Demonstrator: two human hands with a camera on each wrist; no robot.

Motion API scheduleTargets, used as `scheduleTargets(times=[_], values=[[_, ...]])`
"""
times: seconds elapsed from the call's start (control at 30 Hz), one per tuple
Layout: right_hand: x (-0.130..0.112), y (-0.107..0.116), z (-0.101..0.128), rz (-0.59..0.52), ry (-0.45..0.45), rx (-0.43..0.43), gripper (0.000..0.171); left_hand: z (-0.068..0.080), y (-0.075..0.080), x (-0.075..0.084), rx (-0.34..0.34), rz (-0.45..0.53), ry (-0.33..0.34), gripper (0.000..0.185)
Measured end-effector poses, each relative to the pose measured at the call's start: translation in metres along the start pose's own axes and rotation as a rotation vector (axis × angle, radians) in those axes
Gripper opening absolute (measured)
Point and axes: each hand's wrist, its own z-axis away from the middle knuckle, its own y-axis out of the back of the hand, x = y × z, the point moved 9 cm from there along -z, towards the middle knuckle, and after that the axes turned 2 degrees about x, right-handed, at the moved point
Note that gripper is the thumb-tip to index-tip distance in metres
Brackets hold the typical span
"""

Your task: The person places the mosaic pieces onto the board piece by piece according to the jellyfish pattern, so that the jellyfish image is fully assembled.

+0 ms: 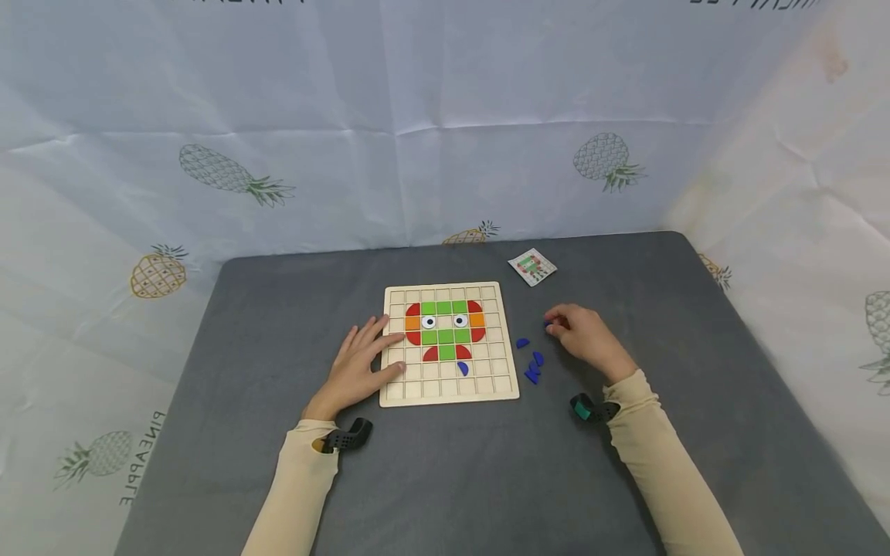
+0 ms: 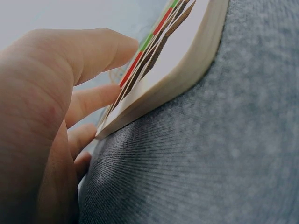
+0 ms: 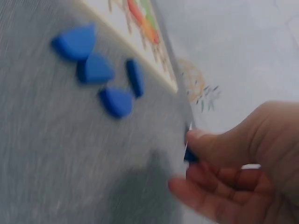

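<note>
My left hand (image 1: 358, 369) lies flat, fingers spread, over the left edge of the wooden grid board (image 1: 450, 390), which sits mid-table. My right hand (image 1: 584, 336) pinches a blue piece (image 3: 189, 155), just right of the board. Four loose blue pieces (image 1: 531, 363) lie beside the board's right edge. Bare grey table (image 1: 695, 371) extends rightward.
</note>
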Motion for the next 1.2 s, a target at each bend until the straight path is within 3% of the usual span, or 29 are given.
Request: scheduleTargets(times=[0.2, 0.43, 0.63, 0.93, 1.2], values=[[-0.037, 0.001, 0.001, -0.152, 0.047, -0.026, 0.019, 0.0, 0.0, -0.001, -0.005, -0.004, 0.006, 0.053], [-0.073, -0.02, 0.008, -0.292, 0.07, -0.13, 0.014, 0.0, 0.001, 0.0, -0.005, 0.004, 0.004, 0.052], [-0.094, -0.039, 0.013, -0.295, 0.117, -0.163, 0.008, -0.001, 0.001, -0.001, -0.006, 0.004, 0.009, 0.052], [-0.101, -0.066, 0.021, -0.304, 0.099, -0.233, 0.005, 0.0, -0.001, 0.0, -0.01, 0.008, 0.007, 0.052], [-0.108, -0.079, 0.028, -0.27, 0.078, -0.216, 0.006, -0.001, 0.001, 0.0, -0.001, 0.001, -0.001, 0.051]])
